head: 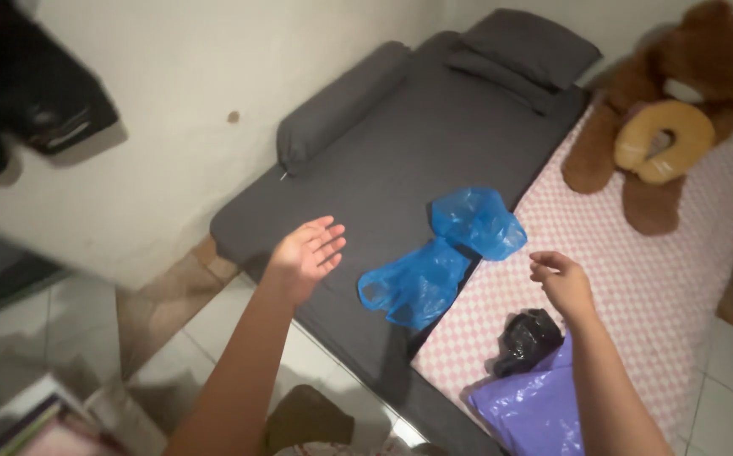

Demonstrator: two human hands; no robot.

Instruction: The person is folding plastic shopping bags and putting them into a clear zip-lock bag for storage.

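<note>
Left hand: the left hand is hovering open at mid-frame, palm up, fingers spread and holding nothing, over the near edge of the grey mattress.
Right hand: the right hand is hanging right of centre with its fingers loosely curled, gripping nothing, above the pink checked sheet.
Blue bags: two crumpled blue plastic bags are lying between the hands at the centre, straddling the seam of mattress and sheet, touching neither hand.
Black bag: a small black plastic bag is sitting just below the right hand.
Purple bag: a purple plastic bag is lying at the lower edge, touching the black one.
Upper right: a brown teddy bear is sitting with a yellow neck pillow on it.
Top centre: a grey pillow and a grey bolster are resting on the mattress.
</note>
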